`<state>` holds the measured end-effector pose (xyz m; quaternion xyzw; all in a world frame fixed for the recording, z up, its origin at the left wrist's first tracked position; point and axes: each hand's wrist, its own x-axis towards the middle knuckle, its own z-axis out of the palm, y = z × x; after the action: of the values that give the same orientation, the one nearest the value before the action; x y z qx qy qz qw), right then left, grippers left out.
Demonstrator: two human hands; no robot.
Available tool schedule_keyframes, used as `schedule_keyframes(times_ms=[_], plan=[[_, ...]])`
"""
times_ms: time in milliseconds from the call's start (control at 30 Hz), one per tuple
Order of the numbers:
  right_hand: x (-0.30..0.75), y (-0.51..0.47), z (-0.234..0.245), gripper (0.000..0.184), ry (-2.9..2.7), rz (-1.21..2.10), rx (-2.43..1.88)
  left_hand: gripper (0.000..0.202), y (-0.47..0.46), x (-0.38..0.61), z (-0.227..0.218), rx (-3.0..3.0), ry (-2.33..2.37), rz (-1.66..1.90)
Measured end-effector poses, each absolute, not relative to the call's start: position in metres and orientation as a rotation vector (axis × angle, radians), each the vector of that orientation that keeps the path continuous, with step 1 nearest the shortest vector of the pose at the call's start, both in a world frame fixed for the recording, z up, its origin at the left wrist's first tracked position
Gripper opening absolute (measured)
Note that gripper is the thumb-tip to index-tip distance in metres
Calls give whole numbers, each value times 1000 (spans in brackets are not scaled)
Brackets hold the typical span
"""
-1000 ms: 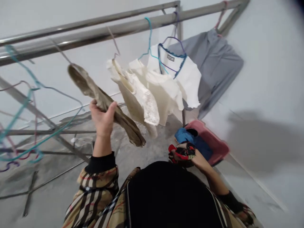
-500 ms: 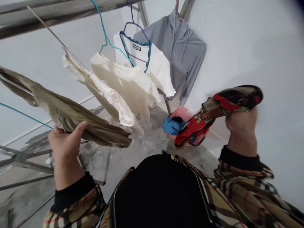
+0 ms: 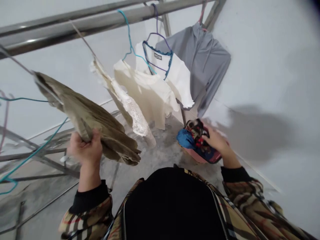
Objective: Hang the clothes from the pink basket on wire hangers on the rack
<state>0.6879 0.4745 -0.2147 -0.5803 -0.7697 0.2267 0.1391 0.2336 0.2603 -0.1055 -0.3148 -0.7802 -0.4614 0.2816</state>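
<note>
My left hand (image 3: 86, 150) is shut on a bunched khaki cloth garment (image 3: 92, 123), which hangs out to the left of the hand and droops over it. My right hand (image 3: 216, 140) grips a crumpled red-and-black patterned cloth (image 3: 196, 131) low over a pink plastic basin (image 3: 192, 155). A blue cloth (image 3: 185, 139) lies in the basin, touching the patterned cloth. The basin's inside is mostly hidden by the cloths.
A metal drying rack's rails (image 3: 82, 23) cross above. A cream top (image 3: 142, 93), lace-trimmed garment (image 3: 127, 113), white top (image 3: 175, 73) and grey hooded top (image 3: 207, 56) hang there on wire hangers. A white wall (image 3: 265, 66) and concrete floor (image 3: 165, 150) surround them.
My right hand has dropped from high at the right to the basin, with the patterned cloth now bunched. My left hand has moved the khaki garment toward the middle.
</note>
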Motion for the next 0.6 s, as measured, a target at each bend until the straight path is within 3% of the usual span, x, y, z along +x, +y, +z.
schedule_keyframes(times_ms=[100,200,600], plan=[[661,447,-255,52,-2493,933,-1567,44,257,235,-111,-844,-2086,-1115],[637,424,-276,51,-2651,1100,-1404,30,256,235,-118,-892,-1975,-1087],[604,405,-286,60,-2798,1190,-1353,11,243,233,-128,-1135,-1560,-927]])
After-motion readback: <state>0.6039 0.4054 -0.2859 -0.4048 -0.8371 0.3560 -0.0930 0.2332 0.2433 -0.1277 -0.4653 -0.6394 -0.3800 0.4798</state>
